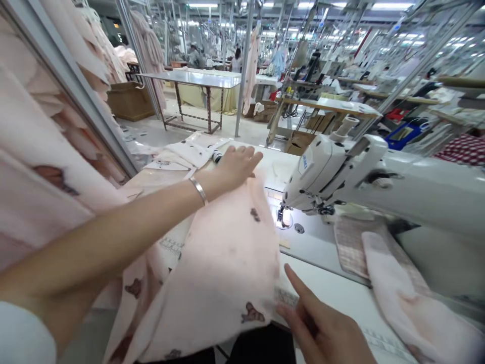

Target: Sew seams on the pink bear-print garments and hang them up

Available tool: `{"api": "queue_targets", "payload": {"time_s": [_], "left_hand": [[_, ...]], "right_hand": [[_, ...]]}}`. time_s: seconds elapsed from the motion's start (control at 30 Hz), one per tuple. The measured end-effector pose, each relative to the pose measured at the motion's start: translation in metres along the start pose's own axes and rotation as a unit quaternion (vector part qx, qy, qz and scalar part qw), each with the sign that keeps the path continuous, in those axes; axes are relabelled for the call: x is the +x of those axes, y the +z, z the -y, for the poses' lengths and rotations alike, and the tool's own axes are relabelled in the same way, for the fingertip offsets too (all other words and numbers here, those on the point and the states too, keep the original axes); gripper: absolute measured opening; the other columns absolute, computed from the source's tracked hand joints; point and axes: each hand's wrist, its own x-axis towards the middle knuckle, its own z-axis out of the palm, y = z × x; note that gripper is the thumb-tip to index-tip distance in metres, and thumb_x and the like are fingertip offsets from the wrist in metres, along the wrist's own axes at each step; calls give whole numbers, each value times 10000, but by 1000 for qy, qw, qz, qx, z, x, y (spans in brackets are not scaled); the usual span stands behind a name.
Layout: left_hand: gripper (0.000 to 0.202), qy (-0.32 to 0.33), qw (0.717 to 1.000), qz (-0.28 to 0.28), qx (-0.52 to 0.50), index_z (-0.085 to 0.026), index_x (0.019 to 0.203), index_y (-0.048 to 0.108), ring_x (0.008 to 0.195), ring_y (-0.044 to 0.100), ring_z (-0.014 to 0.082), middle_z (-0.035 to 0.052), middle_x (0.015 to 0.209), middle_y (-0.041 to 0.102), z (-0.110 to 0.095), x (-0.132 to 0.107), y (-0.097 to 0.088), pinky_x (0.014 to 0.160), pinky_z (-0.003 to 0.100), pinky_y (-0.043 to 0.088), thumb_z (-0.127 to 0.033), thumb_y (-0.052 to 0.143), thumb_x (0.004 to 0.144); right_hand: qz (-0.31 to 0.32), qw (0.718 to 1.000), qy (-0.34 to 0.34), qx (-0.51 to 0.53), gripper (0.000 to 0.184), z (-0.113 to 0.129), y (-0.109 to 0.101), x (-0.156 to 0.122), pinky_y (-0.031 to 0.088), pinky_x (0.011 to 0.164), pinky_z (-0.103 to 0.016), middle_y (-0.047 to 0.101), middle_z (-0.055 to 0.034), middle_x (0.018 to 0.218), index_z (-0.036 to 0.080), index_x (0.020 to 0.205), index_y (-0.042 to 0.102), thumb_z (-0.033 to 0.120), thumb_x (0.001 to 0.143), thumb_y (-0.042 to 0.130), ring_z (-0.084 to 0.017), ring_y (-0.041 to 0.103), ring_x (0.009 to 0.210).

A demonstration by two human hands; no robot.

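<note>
My left hand (237,164) reaches forward over the sewing table (326,290), fingers stretched flat on the far end of a pink bear-print fabric (223,268); a bangle sits on the wrist. The fabric drapes from the table down toward my lap. My right hand (322,326) is at the near table edge, index finger extended and touching the fabric's right edge, other fingers loosely curled, holding nothing. A white sewing machine (341,174) stands just right of the fabric, its needle area (282,215) near the cloth's far right corner.
White printed fabric pieces (189,151) lie at the table's far left. Pink garments (34,151) hang on a rack at left. More pink cloth (413,303) lies under the machine arm at right. Work tables and distant people fill the hall behind.
</note>
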Motion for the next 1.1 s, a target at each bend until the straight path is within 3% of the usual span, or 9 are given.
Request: {"api": "queue_targets", "payload": {"time_s": [0.1, 0.2, 0.3, 0.47, 0.6, 0.73, 0.93, 1.1], "left_hand": [[147, 39, 994, 79, -61, -135, 995, 602, 899, 545, 196, 85, 1020, 599, -20, -9, 28, 841, 371, 367, -161, 530, 870], [109, 155, 961, 171, -155, -218, 916, 653, 945, 527, 203, 31, 973, 623, -37, -31, 31, 925, 419, 296, -258, 581, 846], [90, 215, 932, 213, -201, -240, 835, 673, 977, 513, 217, 16, 946, 643, -43, -41, 31, 954, 430, 256, -315, 638, 800], [194, 219, 908, 211, -286, -187, 773, 633, 760, 548, 127, 0, 818, 652, -44, -32, 40, 826, 303, 373, -224, 485, 892], [233, 208, 910, 209, -291, -172, 799, 636, 767, 548, 137, 17, 823, 644, -51, -27, 52, 735, 277, 399, -233, 444, 916], [247, 210, 914, 195, -288, -169, 811, 632, 767, 537, 140, 17, 787, 620, -53, -29, 60, 736, 280, 404, -253, 433, 929], [240, 189, 898, 207, -339, -170, 802, 643, 808, 549, 137, 16, 825, 637, -53, -28, 63, 739, 274, 421, -277, 464, 921], [242, 194, 925, 133, -299, -154, 834, 641, 810, 524, 134, 29, 842, 618, -59, -33, 80, 811, 274, 417, -263, 452, 939]], "right_hand": [[-24, 999, -7, -38, 361, -21, 6, -1, 483, 471, -119, 643, 71, 645, 241, 1252, 496, 350, 908, 512, -71, 612, 503], [-22, 996, -56, -63, 219, -28, 10, -1, 520, 571, -146, 694, 40, 815, 256, 1112, 564, 263, 924, 451, -84, 670, 666], [-22, 991, -82, -103, 261, -26, 17, 7, 507, 506, -202, 669, 29, 750, 247, 1126, 563, 217, 930, 394, -108, 647, 600], [-6, 988, -71, -138, 219, -21, 23, 13, 501, 511, -244, 680, 21, 772, 236, 1053, 580, 221, 921, 406, -134, 652, 608], [-29, 987, -72, -141, 248, -22, 22, 13, 475, 497, -243, 676, 13, 746, 208, 1104, 550, 210, 926, 378, -136, 650, 604], [-47, 981, -70, -172, 308, -24, 23, 16, 408, 453, -244, 650, 8, 692, 192, 1202, 520, 214, 929, 380, -140, 614, 539], [-30, 990, -75, -118, 214, -18, 22, 18, 402, 510, -237, 664, 7, 725, 209, 1003, 578, 171, 905, 391, -130, 616, 585], [-53, 990, -101, -80, 277, -12, 24, 19, 388, 527, -260, 624, 3, 702, 183, 1102, 550, 176, 856, 422, -140, 553, 579]]}}
